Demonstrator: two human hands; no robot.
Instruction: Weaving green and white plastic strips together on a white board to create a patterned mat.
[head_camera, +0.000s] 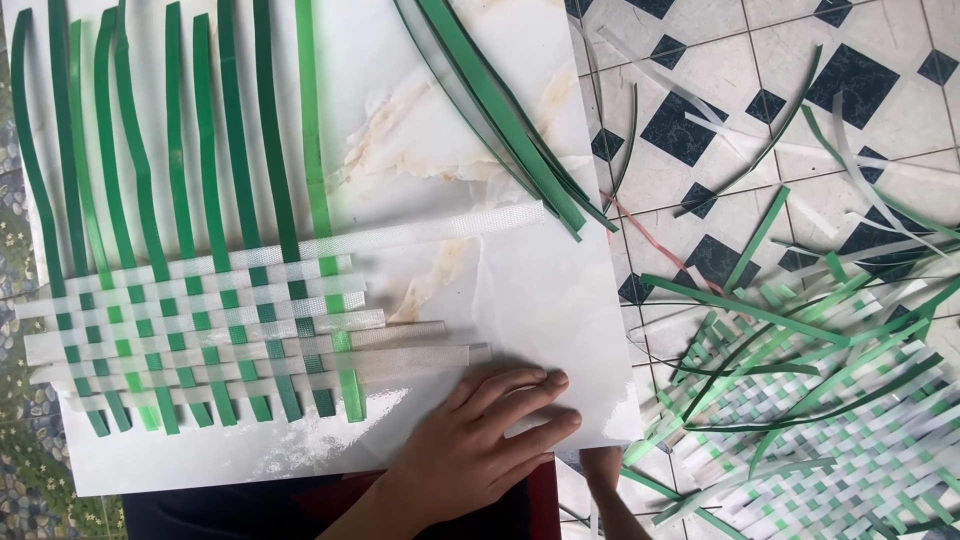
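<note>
Woven strips (200, 330) lie at nine o'clock on the white surface (520, 300); weaving is underway. My left hand (480, 440) rests flat, fingers spread, holding nothing. Next needs another strip threaded, I judge.

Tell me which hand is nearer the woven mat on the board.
Left. The left hand lies flat just right of the woven mat; the right hand is out of view.

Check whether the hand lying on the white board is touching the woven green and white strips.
Apart. The head view shows the hand flat on the white board, with bare board between its fingertips and the woven strips.
</note>
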